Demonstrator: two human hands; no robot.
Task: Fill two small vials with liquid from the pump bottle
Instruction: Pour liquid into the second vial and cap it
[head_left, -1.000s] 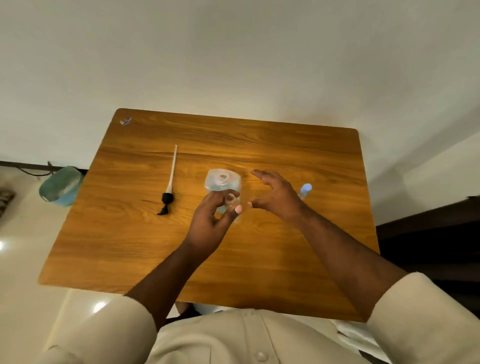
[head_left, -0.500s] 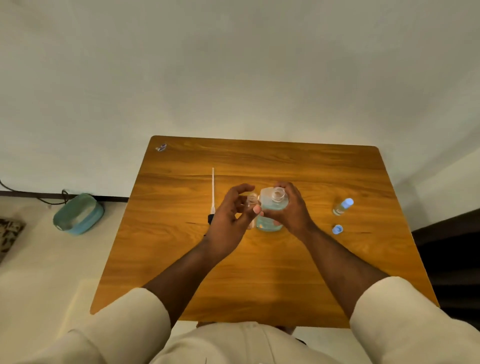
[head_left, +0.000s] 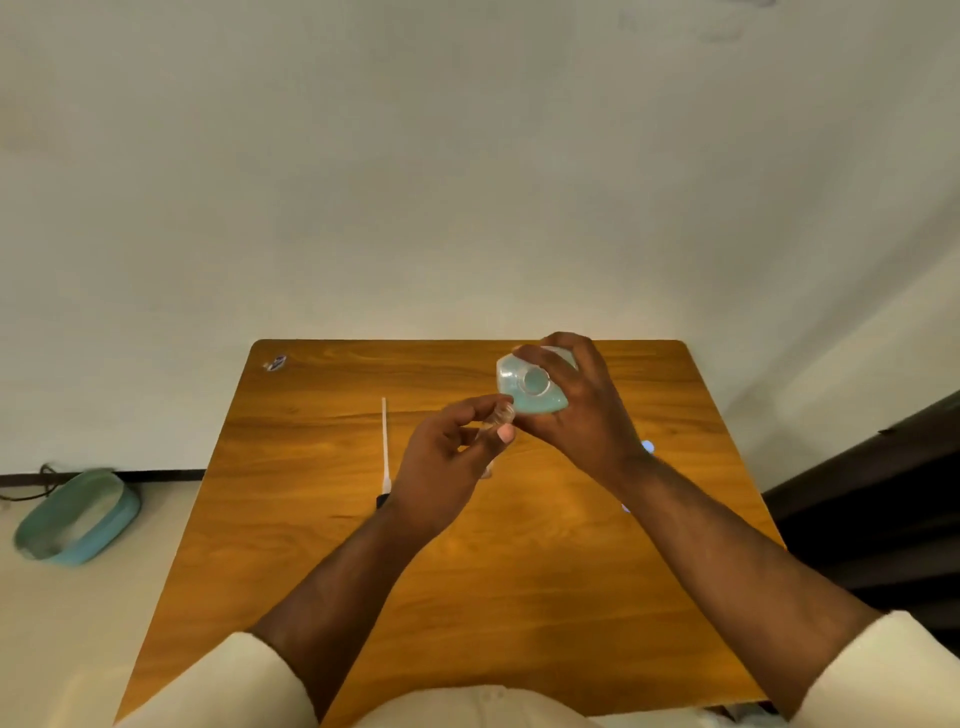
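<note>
Seen from above, a person in cream sleeves works over a wooden surface (head_left: 519, 597). The right hand (head_left: 582, 415) is wrapped around a clear pump bottle (head_left: 524, 389) of pale blue liquid, lifted and tipped so its open neck faces the camera and leans toward 7 o'clock, apparently to pour. The left hand (head_left: 447, 462) pinches a small clear vial (head_left: 501, 418) between thumb and fingers, mouth up, just below the bottle's neck, probably to catch the liquid. The pump head with its white dip tube (head_left: 385, 447) lies at 9 o'clock of the hands, set aside so the neck is free. A blue cap (head_left: 648, 446) peeks out behind the right wrist at 3 o'clock; whether it sits on the second vial is hidden.
</note>
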